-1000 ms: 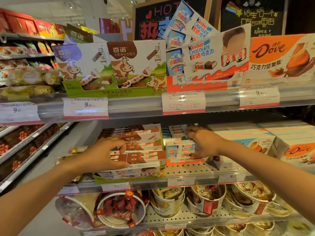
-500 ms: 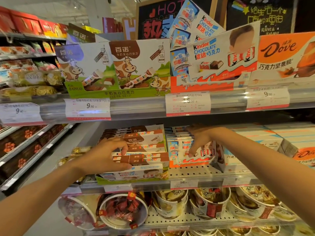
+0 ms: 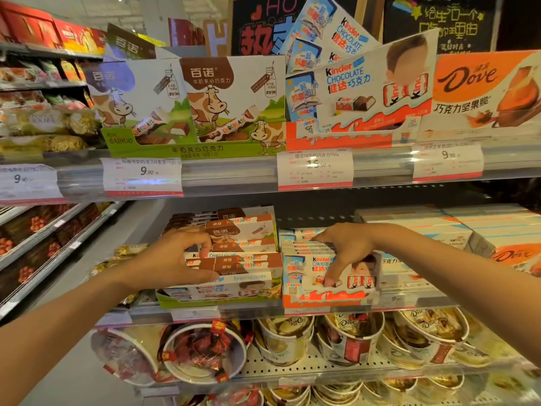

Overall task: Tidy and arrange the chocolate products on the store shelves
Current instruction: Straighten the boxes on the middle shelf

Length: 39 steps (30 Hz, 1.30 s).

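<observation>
Middle shelf [image 3: 263, 313] as reference. Left hand [image 3: 172, 259] grips the left end of the brown cow-brand stack [image 3: 243, 250] in the green tray [image 3: 216, 301]; fingers curled over the top boxes, thumb at the lower edge, near the Kinder box [image 3: 234, 287] lying flat at the tray front. Right hand [image 3: 348, 247] holds the upright Kinder facing box [image 3: 330, 276] in the orange tray [image 3: 322, 300], just right of the green tray; fingers over its top, thumb pressed on the front.

Risks:
- Stack is loose and uneven; pulling one box could slide the rest off the shelf front.
- Facing box is held from the top only; letting go early probably tips it forward onto the cups [image 3: 351, 338] on the shelf below.
</observation>
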Tool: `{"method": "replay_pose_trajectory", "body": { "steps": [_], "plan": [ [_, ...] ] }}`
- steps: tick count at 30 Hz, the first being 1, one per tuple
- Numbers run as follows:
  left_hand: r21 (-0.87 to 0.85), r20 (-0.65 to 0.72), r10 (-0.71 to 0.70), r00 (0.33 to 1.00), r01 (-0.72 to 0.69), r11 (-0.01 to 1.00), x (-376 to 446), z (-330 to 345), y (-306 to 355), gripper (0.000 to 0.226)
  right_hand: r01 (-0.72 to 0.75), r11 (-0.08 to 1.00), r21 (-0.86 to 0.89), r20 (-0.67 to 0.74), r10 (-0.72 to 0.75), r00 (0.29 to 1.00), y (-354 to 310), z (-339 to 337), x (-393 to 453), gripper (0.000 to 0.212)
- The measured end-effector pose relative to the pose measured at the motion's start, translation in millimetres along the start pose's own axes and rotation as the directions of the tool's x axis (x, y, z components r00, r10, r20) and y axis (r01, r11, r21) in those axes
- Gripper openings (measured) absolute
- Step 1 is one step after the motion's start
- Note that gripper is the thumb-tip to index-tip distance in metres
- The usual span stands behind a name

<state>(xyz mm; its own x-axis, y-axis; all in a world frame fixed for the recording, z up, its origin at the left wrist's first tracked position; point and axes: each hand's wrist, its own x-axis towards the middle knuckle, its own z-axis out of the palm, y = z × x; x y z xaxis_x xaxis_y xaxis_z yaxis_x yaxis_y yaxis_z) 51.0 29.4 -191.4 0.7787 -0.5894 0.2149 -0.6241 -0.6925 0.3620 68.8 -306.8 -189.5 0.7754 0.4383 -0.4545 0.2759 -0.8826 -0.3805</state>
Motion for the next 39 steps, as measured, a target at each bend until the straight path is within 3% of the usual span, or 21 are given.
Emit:
{"method": "replay_pose_trajectory", "body": {
  "steps": [5,11,15,21,26,32,36,39],
  "plan": [
    [0.009,0.005,-0.015,1.0,0.015,1.0,0.5,0.4,-4.1,0.049,0.008,0.979,-0.202,-0.17,-0.043,0.984,-1.7,11.9,-10.5,0.051],
    [-0.009,0.011,0.006,1.0,-0.005,1.0,0.9,-0.1,-4.2,0.045,0.015,0.961,-0.275,-0.203,-0.073,0.976,3.3,2.1,2.3,0.057],
    [-0.029,0.016,0.002,1.0,-0.002,1.0,0.9,0.1,-7.9,0.052,0.038,0.999,-0.038,-0.073,-0.041,0.997,6.0,-4.9,6.4,0.035],
    [-0.002,0.026,-0.018,1.0,0.018,1.0,0.8,1.1,-8.8,0.044,0.017,0.993,0.113,-0.006,-0.017,1.0,6.9,-8.9,15.1,0.037],
    [-0.003,0.025,-0.022,0.999,0.022,1.0,0.5,1.7,-10.7,0.043,0.01,1.0,-0.007,-0.03,-0.01,1.0,4.8,-15.0,19.0,0.036],
    [-0.001,0.014,-0.013,1.0,0.013,1.0,1.0,2.3,-12.9,0.048,0.059,0.979,-0.193,-0.159,-0.09,0.983,0.3,-16.9,5.8,0.033],
    [-0.006,0.008,0.011,1.0,-0.011,1.0,0.7,1.7,-12.9,0.049,0.036,0.913,-0.406,-0.253,-0.15,0.956,0.7,-12.2,6.3,0.042],
    [0.001,0.001,0.017,1.0,-0.017,1.0,0.7,2.1,-13.9,0.047,0.009,0.893,-0.45,-0.275,-0.148,0.95,3.9,-9.1,9.8,0.051]
  ]
}}
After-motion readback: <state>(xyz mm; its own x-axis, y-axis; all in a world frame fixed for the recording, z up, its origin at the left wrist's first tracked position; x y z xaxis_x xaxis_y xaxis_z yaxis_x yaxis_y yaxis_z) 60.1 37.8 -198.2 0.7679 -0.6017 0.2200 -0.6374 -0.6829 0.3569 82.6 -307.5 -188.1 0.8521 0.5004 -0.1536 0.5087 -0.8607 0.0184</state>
